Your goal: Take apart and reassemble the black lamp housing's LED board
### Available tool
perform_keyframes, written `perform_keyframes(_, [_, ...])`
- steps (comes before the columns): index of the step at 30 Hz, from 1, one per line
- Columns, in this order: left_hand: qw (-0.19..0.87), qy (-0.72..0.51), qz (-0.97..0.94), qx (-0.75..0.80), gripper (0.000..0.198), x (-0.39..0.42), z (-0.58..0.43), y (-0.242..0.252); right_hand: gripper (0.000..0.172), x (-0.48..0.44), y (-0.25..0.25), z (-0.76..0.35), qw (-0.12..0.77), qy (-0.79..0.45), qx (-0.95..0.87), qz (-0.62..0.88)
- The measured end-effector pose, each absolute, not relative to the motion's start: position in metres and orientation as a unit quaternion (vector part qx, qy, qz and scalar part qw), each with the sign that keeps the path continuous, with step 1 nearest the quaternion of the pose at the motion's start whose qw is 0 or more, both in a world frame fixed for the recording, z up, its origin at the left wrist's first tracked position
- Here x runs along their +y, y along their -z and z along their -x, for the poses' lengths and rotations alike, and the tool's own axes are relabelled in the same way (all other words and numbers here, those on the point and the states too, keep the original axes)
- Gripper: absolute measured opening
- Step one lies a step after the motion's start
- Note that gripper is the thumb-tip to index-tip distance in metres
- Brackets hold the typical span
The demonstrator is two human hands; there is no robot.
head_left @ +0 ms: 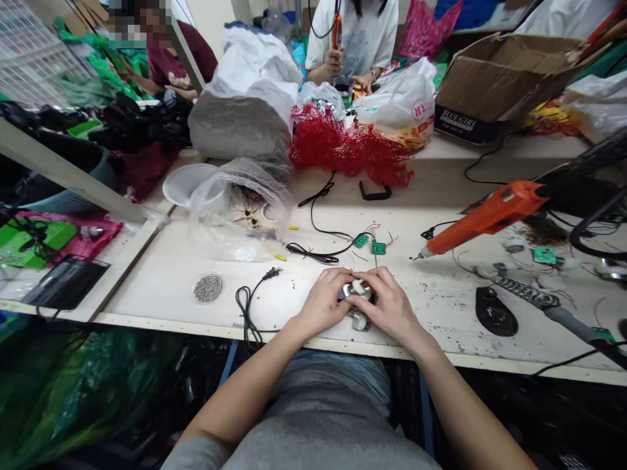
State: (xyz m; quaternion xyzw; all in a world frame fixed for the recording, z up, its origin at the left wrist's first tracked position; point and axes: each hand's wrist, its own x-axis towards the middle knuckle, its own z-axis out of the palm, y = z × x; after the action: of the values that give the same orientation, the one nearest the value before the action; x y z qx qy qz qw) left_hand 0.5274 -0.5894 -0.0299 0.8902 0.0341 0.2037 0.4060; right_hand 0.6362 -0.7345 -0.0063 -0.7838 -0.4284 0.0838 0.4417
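Near the front edge of the white table (161,287), my left hand (327,297) and my right hand (386,301) close around a small white and silvery part (357,289) from both sides. Fingers cover much of it, so its full shape is hidden. Just below my fingers lies another whitish piece (360,321). Two green circuit boards (378,248) with thin wires lie beyond my hands. To the left are a coiled black cord with a plug (270,273) and a round dish of small metal pieces (208,288).
An orange electric screwdriver (484,219) points in from the right, above a soldering iron (563,316) and a black oval part (496,312). Clear plastic bag (240,215), red netting (347,143) and cardboard box (509,72) stand farther back. Two people work across the table.
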Motion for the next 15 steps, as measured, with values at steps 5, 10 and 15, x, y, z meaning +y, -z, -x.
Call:
perform_keyframes(5, [0.371, -0.216, -0.903, 0.023, 0.023, -0.588, -0.528, 0.024, 0.042, -0.732, 0.007, -0.643, 0.532, -0.142, -0.313, 0.774])
perform_keyframes(10, [0.269, -0.262, -0.926, 0.031, 0.015, -0.592, -0.524, -0.001, 0.036, -0.739, -0.006, -0.652, 0.6, -0.261, -0.248, 0.714])
perform_keyframes(15, [0.273, -0.217, -0.936, -0.038, 0.023, -0.599, -0.51, -0.02, 0.032, -0.739, -0.013, -0.665, 0.539, -0.37, -0.298, 0.696])
